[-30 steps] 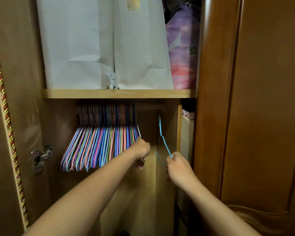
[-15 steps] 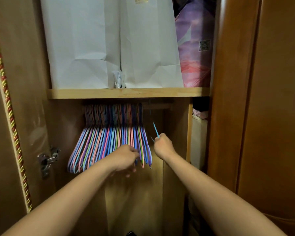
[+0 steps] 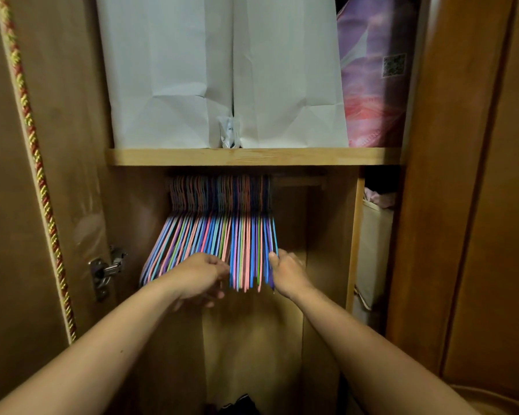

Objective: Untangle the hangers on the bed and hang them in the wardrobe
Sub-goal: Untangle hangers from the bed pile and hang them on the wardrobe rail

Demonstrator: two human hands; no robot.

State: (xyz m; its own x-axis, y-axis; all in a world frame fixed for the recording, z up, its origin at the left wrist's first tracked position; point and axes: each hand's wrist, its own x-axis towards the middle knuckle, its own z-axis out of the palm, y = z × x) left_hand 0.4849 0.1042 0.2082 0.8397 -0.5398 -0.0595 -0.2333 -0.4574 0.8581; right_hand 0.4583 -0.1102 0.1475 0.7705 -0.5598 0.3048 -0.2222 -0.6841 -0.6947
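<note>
Several thin coloured hangers (image 3: 222,235) hang packed together on the wardrobe rail (image 3: 297,182) under the wooden shelf (image 3: 252,156). My right hand (image 3: 286,272) is at the right end of the bunch. Its thumb and fingers pinch the lower arm of the last blue hanger (image 3: 274,235), which hangs against the others. My left hand (image 3: 200,277) is in front of the lower ends of the middle hangers with its fingers curled. Whether it grips any of them is hidden.
Two white paper bags (image 3: 222,70) and a purple package (image 3: 372,70) stand on the shelf. The open left door carries a metal hinge (image 3: 104,272) and a braided cord (image 3: 33,151). A brown door (image 3: 477,205) is at the right, a beige box (image 3: 373,250) beside the partition.
My right hand carried the blue hanger left from the open rail section to the end of the bunch. My left hand slid left along the hangers. The camera moved closer.
</note>
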